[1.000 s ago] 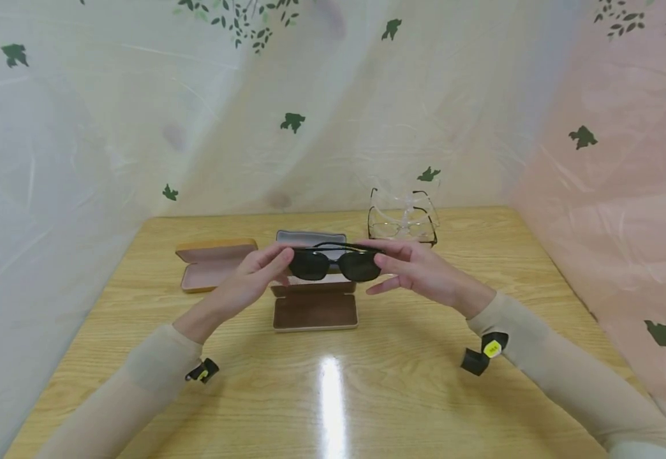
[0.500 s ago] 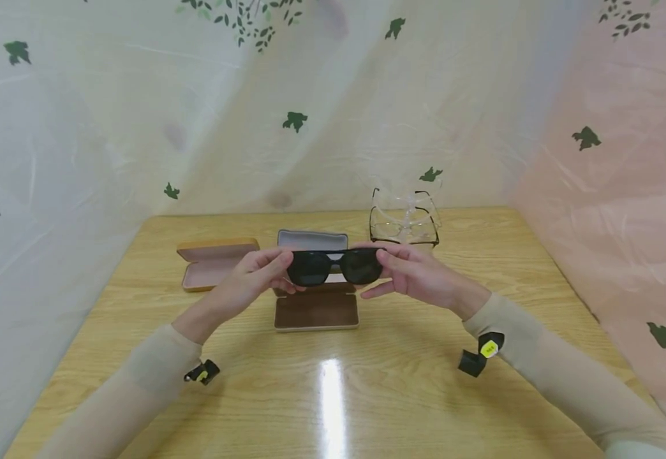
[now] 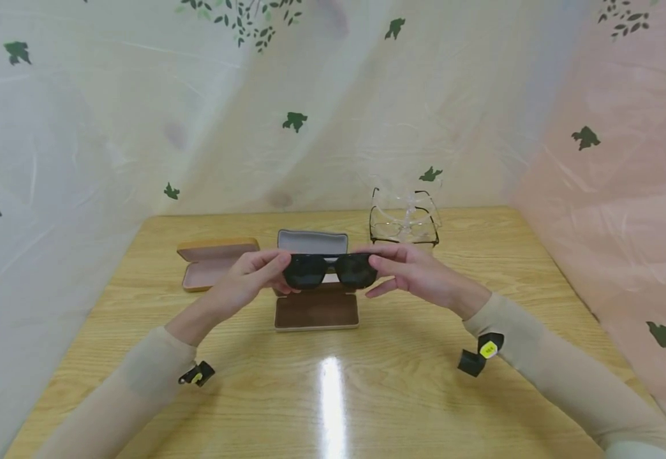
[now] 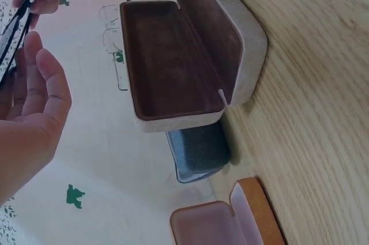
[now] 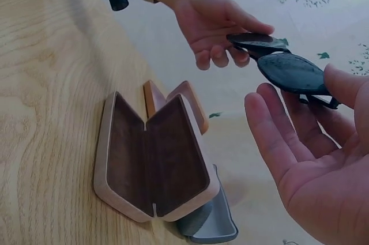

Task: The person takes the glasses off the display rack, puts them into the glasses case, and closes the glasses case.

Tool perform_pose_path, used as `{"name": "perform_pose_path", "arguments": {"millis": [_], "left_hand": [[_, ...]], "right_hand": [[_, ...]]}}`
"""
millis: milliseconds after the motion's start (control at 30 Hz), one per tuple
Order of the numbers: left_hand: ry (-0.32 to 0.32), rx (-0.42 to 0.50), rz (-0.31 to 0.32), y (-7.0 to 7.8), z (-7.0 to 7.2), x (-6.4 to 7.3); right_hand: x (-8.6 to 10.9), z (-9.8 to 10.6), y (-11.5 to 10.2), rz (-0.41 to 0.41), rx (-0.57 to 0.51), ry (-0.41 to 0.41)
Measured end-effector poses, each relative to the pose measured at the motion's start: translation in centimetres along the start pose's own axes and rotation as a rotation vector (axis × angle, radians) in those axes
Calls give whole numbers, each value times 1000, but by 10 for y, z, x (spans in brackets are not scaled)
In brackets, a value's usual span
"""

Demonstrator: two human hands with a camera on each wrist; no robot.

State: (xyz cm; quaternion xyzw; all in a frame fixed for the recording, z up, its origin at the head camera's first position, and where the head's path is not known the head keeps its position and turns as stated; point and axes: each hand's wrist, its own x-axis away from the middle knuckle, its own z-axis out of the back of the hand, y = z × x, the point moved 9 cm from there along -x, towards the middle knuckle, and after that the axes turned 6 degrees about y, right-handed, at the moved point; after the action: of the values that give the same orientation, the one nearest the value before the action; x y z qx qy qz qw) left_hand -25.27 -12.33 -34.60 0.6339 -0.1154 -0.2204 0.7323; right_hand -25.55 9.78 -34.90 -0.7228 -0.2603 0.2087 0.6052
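Dark-lensed sunglasses (image 3: 328, 271) are held level in the air between both hands. My left hand (image 3: 252, 275) pinches one end of the frame between thumb and fingers. At the other end, my right hand (image 3: 419, 273) grips the frame, its lower fingers spread loosely underneath. Below and partly behind the sunglasses stands an open glasses case (image 3: 316, 311) with a dark brown lining. The right wrist view shows the sunglasses (image 5: 291, 72) from the side, above that case (image 5: 176, 161). The hands are apart from the cases.
Behind the brown-lined case lies an open grey-blue glasses case (image 3: 312, 241). An open orange case (image 3: 218, 264) with a pinkish lining sits to the left. Eyeglasses (image 3: 404, 229) rest on a clear stand at the back right. Patterned cloth (image 3: 333, 159) surrounds the wooden table (image 3: 425, 395).
The sunglasses have tilted so their lenses face me more, and they sit slightly lower. The arm seen above the frame earlier is now hidden. Both hands keep their hold.
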Motion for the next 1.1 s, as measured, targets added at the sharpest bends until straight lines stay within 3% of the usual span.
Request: {"name": "perform_pose_path", "arguments": {"millis": [167,400,667,900,1100], "left_hand": [[-8,-40,44,-7,2,4],[18,-20,180,-33,4,12],[80,-40,346,-74,10,23],[68,-57,391,-92,12,29],[72,-44,414,-104,14,32]], "right_hand": [[0,11,8,-37,91,93],[-1,23,28,-98,198,189],[-3,22,64,-170,96,154],[-1,22,88,-212,82,134],[-1,22,103,-260,37,170]]}}
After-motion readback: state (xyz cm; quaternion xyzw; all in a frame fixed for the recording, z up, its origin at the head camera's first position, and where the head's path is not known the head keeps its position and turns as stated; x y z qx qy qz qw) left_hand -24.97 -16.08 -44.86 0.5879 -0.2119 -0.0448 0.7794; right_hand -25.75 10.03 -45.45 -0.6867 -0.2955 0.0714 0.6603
